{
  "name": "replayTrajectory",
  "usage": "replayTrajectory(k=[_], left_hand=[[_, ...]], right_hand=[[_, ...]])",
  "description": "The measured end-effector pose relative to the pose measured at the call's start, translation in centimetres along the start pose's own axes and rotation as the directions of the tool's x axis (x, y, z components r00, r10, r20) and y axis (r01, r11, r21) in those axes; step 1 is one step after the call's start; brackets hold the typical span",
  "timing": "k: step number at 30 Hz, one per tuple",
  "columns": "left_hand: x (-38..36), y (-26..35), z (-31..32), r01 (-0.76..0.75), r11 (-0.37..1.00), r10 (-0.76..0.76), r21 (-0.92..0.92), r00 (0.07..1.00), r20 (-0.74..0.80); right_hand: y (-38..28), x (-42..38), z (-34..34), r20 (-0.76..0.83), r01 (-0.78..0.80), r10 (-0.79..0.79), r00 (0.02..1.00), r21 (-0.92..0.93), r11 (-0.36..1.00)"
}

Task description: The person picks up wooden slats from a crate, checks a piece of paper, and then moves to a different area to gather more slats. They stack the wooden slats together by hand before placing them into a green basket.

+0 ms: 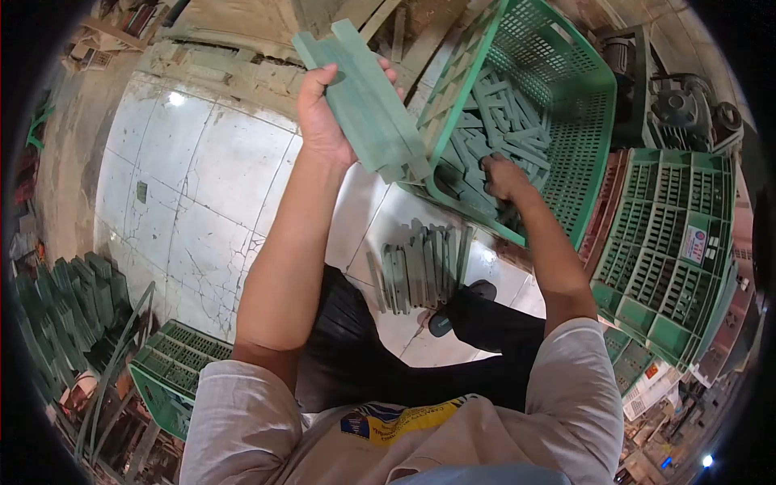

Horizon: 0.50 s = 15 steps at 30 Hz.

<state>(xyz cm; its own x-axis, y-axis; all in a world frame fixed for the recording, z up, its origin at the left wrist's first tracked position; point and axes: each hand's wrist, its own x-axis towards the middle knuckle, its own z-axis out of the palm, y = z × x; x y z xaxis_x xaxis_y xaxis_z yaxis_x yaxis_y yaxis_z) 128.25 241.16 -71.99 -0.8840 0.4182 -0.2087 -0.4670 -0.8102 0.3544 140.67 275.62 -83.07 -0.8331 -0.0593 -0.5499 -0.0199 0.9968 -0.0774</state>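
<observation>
My left hand is closed around a stack of flat grey-green strips, raised over the floor beside the crate. The strips look like cut stone or tile, and their ends are uneven. Inside the large green plastic crate lie many loose grey-green strips in a jumble. My right hand reaches over the near side into this crate, its fingers curled on a strip at the pile's edge; the fingertips are partly hidden. Below the crate, a row of strips stands on edge on the floor.
White cracked floor tiles spread out at left. Stacked green strips and a smaller green crate are at lower left. To the right stand another green crate and a dark machine. My sandalled foot is near the standing strips.
</observation>
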Motion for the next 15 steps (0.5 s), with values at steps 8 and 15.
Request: replayTrajectory(k=[8, 15], left_hand=[[0.1, -0.3, 0.4, -0.016, 0.999, 0.015, 0.031, 1.0, 0.005], [-0.5, -0.6, 1.3, 0.044, 0.999, -0.043, 0.029, 0.999, -0.028]], right_hand=[[-3.3, -1.7, -1.3, 0.05, 0.091, -0.092, 0.995, 0.007, 0.996], [-2.2, -0.2, 0.0, -0.145, 0.475, -0.489, 0.86, -0.119, 0.872]])
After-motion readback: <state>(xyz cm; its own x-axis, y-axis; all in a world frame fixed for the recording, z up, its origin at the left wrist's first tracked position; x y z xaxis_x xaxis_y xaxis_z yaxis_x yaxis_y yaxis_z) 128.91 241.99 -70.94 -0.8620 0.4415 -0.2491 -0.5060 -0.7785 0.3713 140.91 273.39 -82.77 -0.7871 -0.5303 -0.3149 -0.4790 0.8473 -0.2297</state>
